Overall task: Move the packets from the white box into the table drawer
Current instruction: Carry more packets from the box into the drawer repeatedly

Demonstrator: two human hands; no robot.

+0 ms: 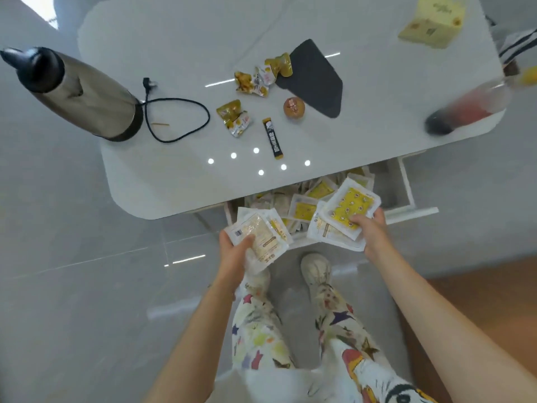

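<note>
Yellow-white packets (303, 211) already fill the drawer (406, 184); left hand (234, 253) and right hand (372, 231) each grip more above it, undropped.

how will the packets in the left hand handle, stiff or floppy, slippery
Likely floppy: the packets in the left hand are thin flat pouches. Probably slippery, since the film looks glossy and the stack fans apart. Seemingly light: several sit in one grip.
</note>
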